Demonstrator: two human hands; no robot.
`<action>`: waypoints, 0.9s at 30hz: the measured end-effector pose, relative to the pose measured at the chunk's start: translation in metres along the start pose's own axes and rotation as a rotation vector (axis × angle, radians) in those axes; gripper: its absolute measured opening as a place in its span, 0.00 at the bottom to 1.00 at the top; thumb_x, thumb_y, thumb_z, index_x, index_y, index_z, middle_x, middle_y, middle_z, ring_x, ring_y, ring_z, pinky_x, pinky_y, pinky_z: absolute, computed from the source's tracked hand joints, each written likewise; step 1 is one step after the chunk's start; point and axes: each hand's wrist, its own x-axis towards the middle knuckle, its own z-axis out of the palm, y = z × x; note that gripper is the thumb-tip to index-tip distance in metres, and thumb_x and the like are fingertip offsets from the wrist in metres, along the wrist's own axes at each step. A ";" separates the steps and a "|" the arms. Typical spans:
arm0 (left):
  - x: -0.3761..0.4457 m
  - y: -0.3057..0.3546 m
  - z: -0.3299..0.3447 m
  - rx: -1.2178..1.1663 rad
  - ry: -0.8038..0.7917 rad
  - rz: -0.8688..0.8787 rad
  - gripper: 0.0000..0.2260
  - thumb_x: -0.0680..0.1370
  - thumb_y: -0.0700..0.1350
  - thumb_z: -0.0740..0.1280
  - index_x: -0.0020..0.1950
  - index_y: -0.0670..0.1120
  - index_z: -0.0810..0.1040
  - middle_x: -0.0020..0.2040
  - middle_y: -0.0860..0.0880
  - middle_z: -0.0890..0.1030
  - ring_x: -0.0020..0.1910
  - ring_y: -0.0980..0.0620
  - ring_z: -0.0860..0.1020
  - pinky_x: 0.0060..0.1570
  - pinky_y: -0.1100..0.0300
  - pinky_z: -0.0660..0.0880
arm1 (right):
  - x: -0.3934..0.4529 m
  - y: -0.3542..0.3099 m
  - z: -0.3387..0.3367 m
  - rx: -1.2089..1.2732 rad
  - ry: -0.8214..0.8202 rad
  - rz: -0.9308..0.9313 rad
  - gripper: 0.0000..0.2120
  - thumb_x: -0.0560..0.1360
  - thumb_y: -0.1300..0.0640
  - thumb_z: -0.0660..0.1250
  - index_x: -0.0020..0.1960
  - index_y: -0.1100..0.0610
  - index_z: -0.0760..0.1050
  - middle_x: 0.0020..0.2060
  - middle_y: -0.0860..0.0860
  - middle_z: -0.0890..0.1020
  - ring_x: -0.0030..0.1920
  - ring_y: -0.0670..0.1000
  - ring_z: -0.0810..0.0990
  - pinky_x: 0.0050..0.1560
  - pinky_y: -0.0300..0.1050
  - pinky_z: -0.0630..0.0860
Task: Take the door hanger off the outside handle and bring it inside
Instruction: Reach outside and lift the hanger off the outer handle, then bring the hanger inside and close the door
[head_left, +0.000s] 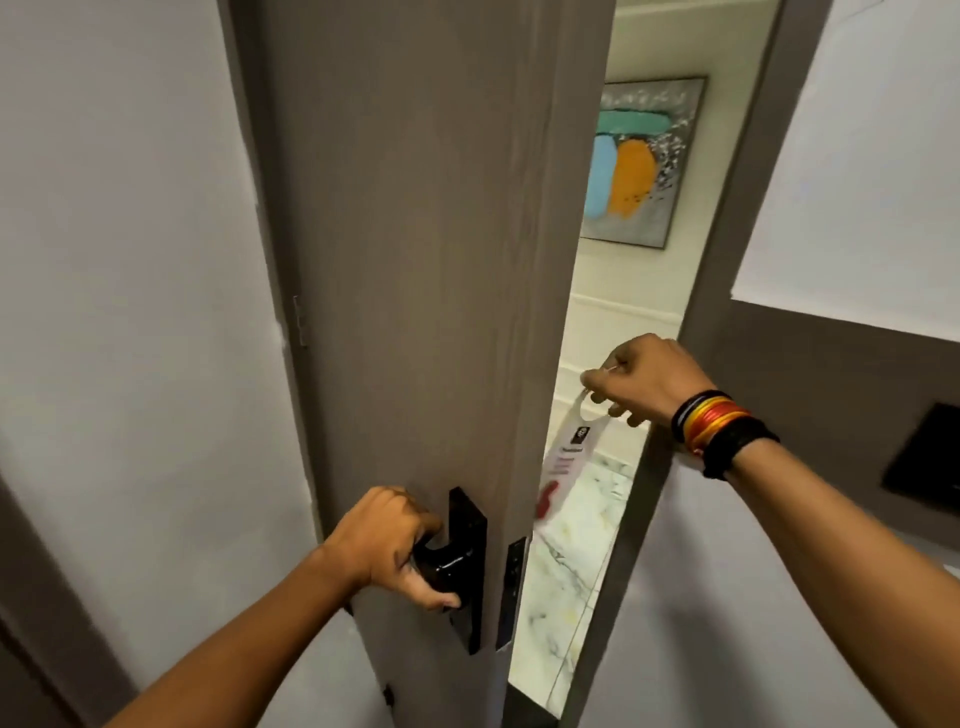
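A grey-brown wooden door (415, 260) stands partly open, its edge facing me. My left hand (387, 540) grips the black lever handle (447, 564) on the door's near face. In the gap between door edge and frame, my right hand (644, 382) pinches the top loop of a white door hanger (563, 452) with red print. The hanger dangles free and slants down to the left, its lower end blurred beside the door edge. The handle on the door's far face is hidden.
The grey door frame (727, 270) bounds the gap on the right. Through the gap I see a white marble floor (566, 582) and a colourful painting (644, 161) on a pale wall. A black wall panel (924, 457) sits at the right. White walls flank both sides.
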 end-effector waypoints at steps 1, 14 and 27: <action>0.009 0.003 0.003 0.002 0.008 0.001 0.37 0.66 0.83 0.56 0.27 0.47 0.68 0.21 0.52 0.70 0.20 0.50 0.69 0.24 0.58 0.66 | -0.001 0.003 -0.012 -0.032 -0.014 0.009 0.13 0.74 0.47 0.74 0.39 0.57 0.85 0.32 0.51 0.88 0.32 0.54 0.88 0.38 0.51 0.87; 0.098 0.037 0.056 -0.261 0.014 -0.235 0.39 0.64 0.84 0.57 0.28 0.47 0.57 0.22 0.52 0.58 0.22 0.52 0.58 0.25 0.60 0.52 | -0.026 0.037 -0.146 -0.359 0.319 0.271 0.18 0.71 0.42 0.77 0.35 0.56 0.82 0.25 0.52 0.83 0.27 0.54 0.83 0.33 0.48 0.82; 0.164 0.070 0.105 -0.652 0.034 -0.572 0.37 0.60 0.84 0.60 0.27 0.50 0.57 0.22 0.54 0.62 0.23 0.55 0.63 0.28 0.58 0.63 | -0.019 0.058 -0.162 -0.503 0.420 0.371 0.20 0.73 0.40 0.75 0.40 0.58 0.81 0.32 0.54 0.84 0.37 0.57 0.84 0.37 0.44 0.74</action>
